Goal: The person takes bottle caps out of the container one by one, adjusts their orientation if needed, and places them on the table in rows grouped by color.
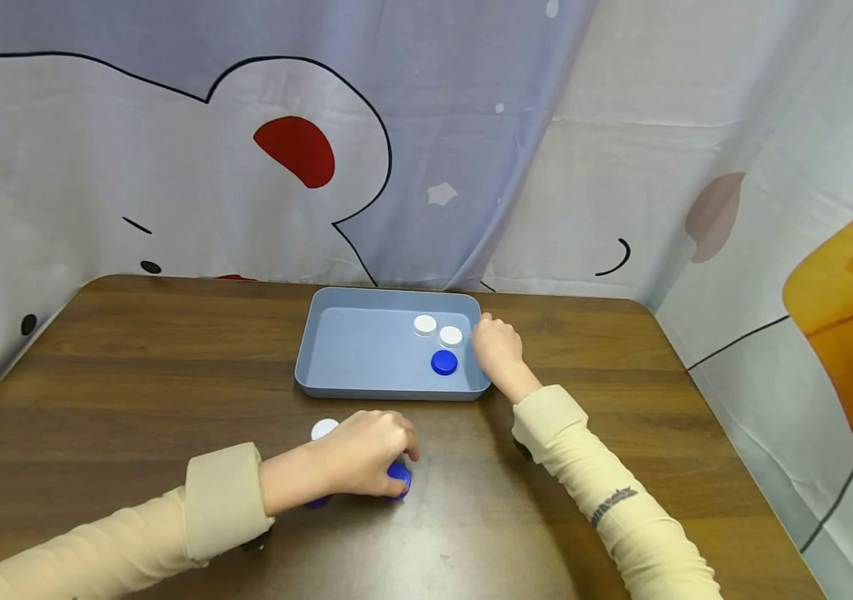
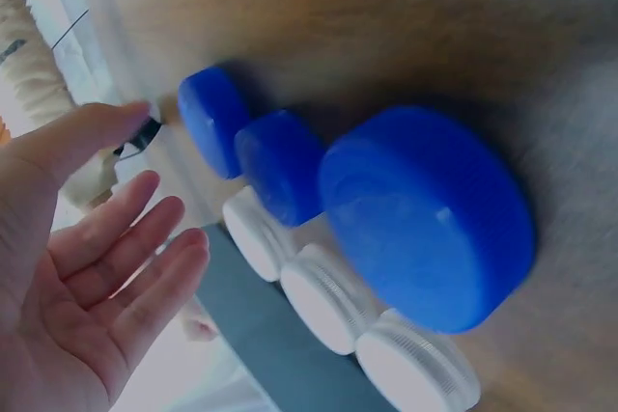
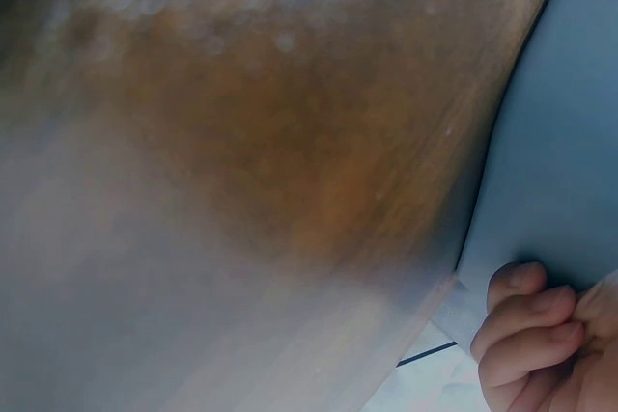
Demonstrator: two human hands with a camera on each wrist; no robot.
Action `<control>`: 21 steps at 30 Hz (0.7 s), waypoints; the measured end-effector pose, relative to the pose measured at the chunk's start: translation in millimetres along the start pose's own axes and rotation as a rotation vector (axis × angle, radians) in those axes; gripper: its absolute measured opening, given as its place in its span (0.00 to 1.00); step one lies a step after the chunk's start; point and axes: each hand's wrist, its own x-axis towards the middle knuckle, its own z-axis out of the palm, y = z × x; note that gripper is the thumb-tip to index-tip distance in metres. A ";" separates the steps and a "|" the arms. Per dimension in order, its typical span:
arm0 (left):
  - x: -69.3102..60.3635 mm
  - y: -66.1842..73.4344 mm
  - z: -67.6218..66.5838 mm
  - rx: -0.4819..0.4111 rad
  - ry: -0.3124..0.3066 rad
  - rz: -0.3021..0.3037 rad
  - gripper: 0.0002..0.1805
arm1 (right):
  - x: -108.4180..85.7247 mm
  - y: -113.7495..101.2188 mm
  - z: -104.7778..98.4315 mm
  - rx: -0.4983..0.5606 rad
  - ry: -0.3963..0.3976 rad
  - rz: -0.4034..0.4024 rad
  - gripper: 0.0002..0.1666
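My left hand (image 1: 362, 450) hovers over a blue bottle cap (image 1: 400, 475) on the table. In the left wrist view its thumb and fingers are spread, apart from the row of blue caps (image 2: 415, 219) beside white caps (image 2: 323, 301). From the head view, another blue cap (image 1: 318, 502) shows partly under the hand, and a white cap (image 1: 324, 428) lies behind the wrist. My right hand (image 1: 497, 346) holds the right side of the blue-grey tray (image 1: 366, 394), its fingers (image 3: 526, 335) curled at the wall; the thumb is hidden in the right wrist view.
Inside the tray, toward its right side, lie two white caps (image 1: 425, 325) and one blue cap (image 1: 444, 362). The wooden table (image 1: 171, 358) extends around the tray, and a printed curtain (image 1: 171, 167) hangs behind its far edge.
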 end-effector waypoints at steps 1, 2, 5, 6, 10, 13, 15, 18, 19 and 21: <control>0.9 -0.1 -2.0 0.004 -0.003 -0.006 0.14 | 0.1 0.0 0.0 0.001 0.003 -0.002 0.16; 1.8 -0.2 -4.0 0.011 -0.006 -0.010 0.13 | 0.0 0.0 0.0 0.001 0.005 -0.003 0.16; 4.7 -1.3 -8.8 0.023 0.001 -0.018 0.13 | 0.0 -0.2 0.3 0.004 0.011 -0.007 0.16; 5.8 -2.0 -10.2 0.027 0.003 -0.020 0.13 | -0.1 -0.2 0.4 0.004 0.013 -0.008 0.16; 11.2 -5.8 -16.0 0.050 0.017 -0.019 0.12 | -0.3 -0.5 0.2 0.002 0.012 -0.007 0.15; 16.3 -9.1 -21.1 0.074 0.036 -0.003 0.11 | -0.3 -0.9 0.0 0.000 0.004 -0.001 0.16; 20.6 -11.3 -24.1 0.084 0.044 0.006 0.12 | -0.4 -1.0 0.0 -0.002 0.002 -0.001 0.16; 28.0 -14.1 -26.9 0.095 0.040 0.001 0.12 | -0.8 -1.5 0.2 -0.004 0.004 0.000 0.16; 30.6 -15.3 -27.1 0.096 0.036 -0.003 0.12 | -1.0 -1.5 0.2 -0.005 0.006 -0.001 0.16; 35.2 -17.9 -26.7 0.097 0.034 -0.008 0.13 | -1.5 -1.8 -0.3 -0.002 0.008 -0.002 0.15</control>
